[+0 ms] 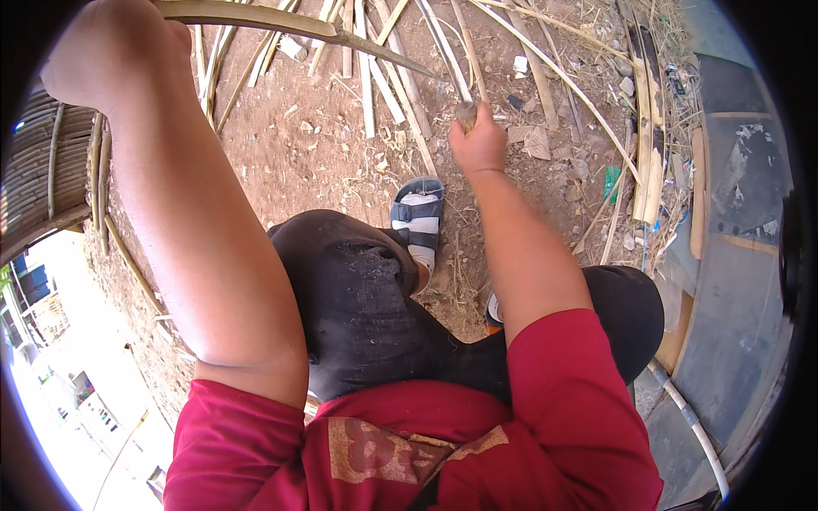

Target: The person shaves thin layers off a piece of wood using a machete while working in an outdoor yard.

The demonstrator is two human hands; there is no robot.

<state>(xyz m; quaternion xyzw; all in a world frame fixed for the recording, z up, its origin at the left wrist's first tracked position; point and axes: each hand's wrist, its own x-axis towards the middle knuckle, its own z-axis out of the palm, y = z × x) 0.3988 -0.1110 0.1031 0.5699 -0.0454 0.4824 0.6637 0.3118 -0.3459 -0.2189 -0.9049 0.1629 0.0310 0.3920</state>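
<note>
At the upper left, my left hand (119, 51) is closed in a fist around a long bamboo strip (315, 30). The strip bows across to the right and tapers to a thin tip. My right hand (479, 143), at upper centre, grips the wooden handle of a long knife (446, 53), its narrow pale blade pointing up and away from me. The strip's tip ends close beside the blade; whether they touch I cannot tell. Fingers of the left hand are mostly turned out of sight.
Split bamboo strips (366, 85) lie scattered over the dirt ground beyond my hands. Thicker split bamboo (652, 136) lies at the right, near dark sheeting (737, 315). A slatted bamboo panel (38, 162) stands at the left. My sandalled foot (417, 217) is below the knife.
</note>
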